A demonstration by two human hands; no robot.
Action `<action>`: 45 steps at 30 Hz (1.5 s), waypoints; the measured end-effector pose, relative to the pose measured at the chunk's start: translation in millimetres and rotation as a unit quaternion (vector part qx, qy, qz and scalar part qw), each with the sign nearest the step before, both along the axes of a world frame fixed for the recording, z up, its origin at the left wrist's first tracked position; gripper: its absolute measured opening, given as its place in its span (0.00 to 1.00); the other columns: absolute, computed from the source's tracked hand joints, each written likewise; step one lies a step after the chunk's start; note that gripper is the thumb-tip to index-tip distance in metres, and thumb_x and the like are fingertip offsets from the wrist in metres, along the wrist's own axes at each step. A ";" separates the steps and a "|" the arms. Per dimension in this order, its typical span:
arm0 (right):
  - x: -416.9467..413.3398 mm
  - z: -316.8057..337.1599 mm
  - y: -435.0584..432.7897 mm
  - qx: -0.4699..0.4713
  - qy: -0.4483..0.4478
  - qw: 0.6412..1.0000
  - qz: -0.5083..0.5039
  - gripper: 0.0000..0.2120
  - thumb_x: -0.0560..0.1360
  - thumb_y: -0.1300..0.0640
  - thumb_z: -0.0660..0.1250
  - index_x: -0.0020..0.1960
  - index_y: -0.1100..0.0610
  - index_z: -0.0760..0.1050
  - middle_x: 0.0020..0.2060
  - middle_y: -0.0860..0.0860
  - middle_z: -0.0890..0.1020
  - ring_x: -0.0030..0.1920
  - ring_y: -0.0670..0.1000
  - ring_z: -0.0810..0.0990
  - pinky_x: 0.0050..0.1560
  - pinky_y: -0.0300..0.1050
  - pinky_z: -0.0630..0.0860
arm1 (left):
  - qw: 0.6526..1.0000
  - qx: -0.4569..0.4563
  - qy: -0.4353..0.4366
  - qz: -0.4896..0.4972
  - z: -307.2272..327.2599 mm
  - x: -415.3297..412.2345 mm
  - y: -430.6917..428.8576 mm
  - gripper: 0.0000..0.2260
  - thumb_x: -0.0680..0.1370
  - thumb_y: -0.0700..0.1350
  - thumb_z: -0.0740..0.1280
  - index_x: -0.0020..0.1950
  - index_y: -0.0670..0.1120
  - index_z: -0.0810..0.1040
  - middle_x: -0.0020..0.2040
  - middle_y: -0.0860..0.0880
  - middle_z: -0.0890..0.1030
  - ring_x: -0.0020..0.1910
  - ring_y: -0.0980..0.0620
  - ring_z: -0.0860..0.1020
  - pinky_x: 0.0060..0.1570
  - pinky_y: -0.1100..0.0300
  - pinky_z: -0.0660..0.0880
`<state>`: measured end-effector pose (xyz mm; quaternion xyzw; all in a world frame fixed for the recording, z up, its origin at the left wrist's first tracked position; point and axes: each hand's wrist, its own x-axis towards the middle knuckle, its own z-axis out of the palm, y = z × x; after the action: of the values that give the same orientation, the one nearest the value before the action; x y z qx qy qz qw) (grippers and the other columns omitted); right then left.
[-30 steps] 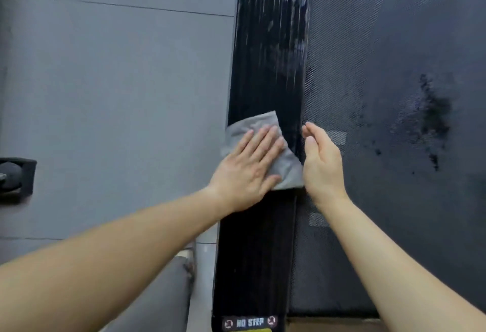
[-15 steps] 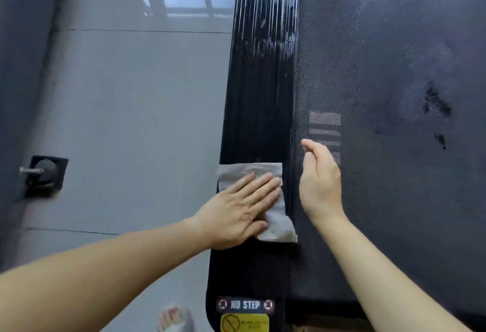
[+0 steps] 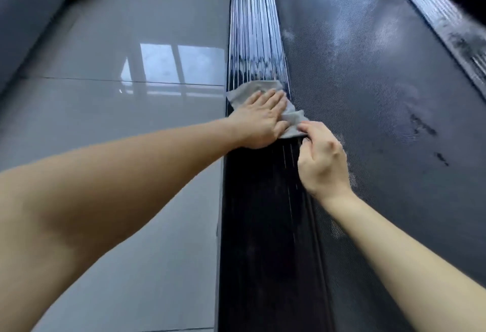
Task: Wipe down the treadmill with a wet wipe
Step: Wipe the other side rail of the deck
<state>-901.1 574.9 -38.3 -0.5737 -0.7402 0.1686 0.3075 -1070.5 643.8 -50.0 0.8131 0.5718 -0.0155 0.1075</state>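
Note:
A grey wet wipe (image 3: 294, 118) lies crumpled on the treadmill's glossy black ribbed left side rail (image 3: 263, 226). My left hand (image 3: 260, 118) presses flat on the wipe with straight fingers. My right hand (image 3: 322, 160) sits just right of it, fingers curled, thumb and fingertips pinching the wipe's near right corner. The dark textured running belt (image 3: 381, 95) stretches to the right, with wet sheen and a few dark spots. Most of the wipe is hidden under my left hand.
Glossy grey floor tiles (image 3: 118, 121) lie left of the rail, reflecting a window. The treadmill's right side rail (image 3: 447, 21) runs along the upper right. A dark wall or furniture edge (image 3: 31, 16) borders the far left.
My left hand has slid the wipe farther up the rail. My right hand, open and apart from the wipe before, has curled and now pinches its corner. The view tilted forward.

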 end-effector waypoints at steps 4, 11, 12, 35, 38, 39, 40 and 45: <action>-7.0 2.7 -11.7 0.022 -0.010 0.999 -0.029 0.19 0.75 0.59 0.55 0.57 0.61 0.81 0.55 0.55 0.84 0.56 0.57 0.81 0.59 0.51 0.77 | 0.990 0.038 -0.022 -0.136 -9.2 -17.7 -106.6 0.32 0.84 0.60 0.42 0.84 0.44 0.48 0.84 0.46 0.45 0.83 0.50 0.41 0.81 0.50 0.39; -18.0 -10.2 -68.7 -0.104 -0.054 0.993 0.016 0.19 0.80 0.66 0.59 0.69 0.61 0.76 0.74 0.54 0.73 0.75 0.51 0.69 0.74 0.38 0.59 | 0.961 -0.032 -0.211 0.178 -13.9 -16.4 -143.4 0.31 0.86 0.54 0.51 0.84 0.43 0.41 0.84 0.45 0.38 0.83 0.48 0.40 0.78 0.55 0.38; -20.6 -9.8 -74.3 -0.105 -0.053 0.993 0.011 0.20 0.81 0.66 0.58 0.71 0.61 0.75 0.75 0.53 0.72 0.76 0.50 0.67 0.74 0.37 0.58 | 0.922 -0.063 -0.301 0.235 -16.9 -16.4 -128.4 0.32 0.86 0.53 0.53 0.84 0.44 0.40 0.84 0.44 0.41 0.83 0.46 0.45 0.80 0.52 0.46; -82.9 -25.0 -17.8 -0.009 -0.182 0.983 -0.021 0.31 0.78 0.48 0.49 0.78 0.60 0.65 0.79 0.54 0.64 0.80 0.52 0.59 0.80 0.48 0.53 | 0.539 -0.269 -0.706 0.372 -62.5 -66.3 -21.8 0.42 0.72 0.81 0.50 0.69 0.53 0.79 0.61 0.44 0.83 0.59 0.46 0.81 0.60 0.47 0.78; -79.2 -26.7 -17.0 -0.013 -0.193 0.981 -0.026 0.28 0.80 0.51 0.51 0.77 0.60 0.65 0.78 0.54 0.65 0.79 0.53 0.60 0.80 0.49 0.54 | 0.595 -0.272 -0.656 0.378 -92.9 -52.7 -66.3 0.45 0.69 0.83 0.50 0.75 0.56 0.72 0.70 0.50 0.78 0.68 0.48 0.76 0.72 0.46 0.69; -77.5 -27.2 -18.2 -0.013 -0.195 0.980 -0.026 0.26 0.81 0.53 0.53 0.77 0.60 0.65 0.78 0.54 0.65 0.79 0.53 0.60 0.79 0.50 0.56 | 0.602 -0.296 -0.634 0.385 -98.6 -44.1 -96.0 0.48 0.68 0.83 0.48 0.78 0.55 0.68 0.72 0.51 0.76 0.71 0.48 0.74 0.73 0.45 0.67; -77.4 -26.4 -20.0 -0.014 -0.196 0.980 -0.025 0.24 0.82 0.55 0.55 0.76 0.61 0.66 0.78 0.55 0.66 0.79 0.54 0.61 0.79 0.50 0.56 | 0.599 -0.314 -0.620 0.397 -94.7 -36.2 -129.1 0.48 0.68 0.82 0.47 0.80 0.55 0.64 0.75 0.50 0.73 0.73 0.47 0.72 0.74 0.44 0.65; -82.4 -23.7 -23.6 -0.015 -0.197 0.980 -0.032 0.26 0.81 0.52 0.52 0.76 0.61 0.66 0.78 0.55 0.66 0.79 0.54 0.61 0.79 0.52 0.57 | 0.611 -0.341 -0.583 0.412 -76.3 -26.3 -157.5 0.30 0.84 0.64 0.44 0.83 0.53 0.51 0.80 0.46 0.63 0.77 0.42 0.65 0.76 0.42 0.62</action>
<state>-983.5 551.4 -62.0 -0.6239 -0.7646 0.0538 0.1526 -1096.9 486.3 -126.3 0.2339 0.6167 0.3138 0.6829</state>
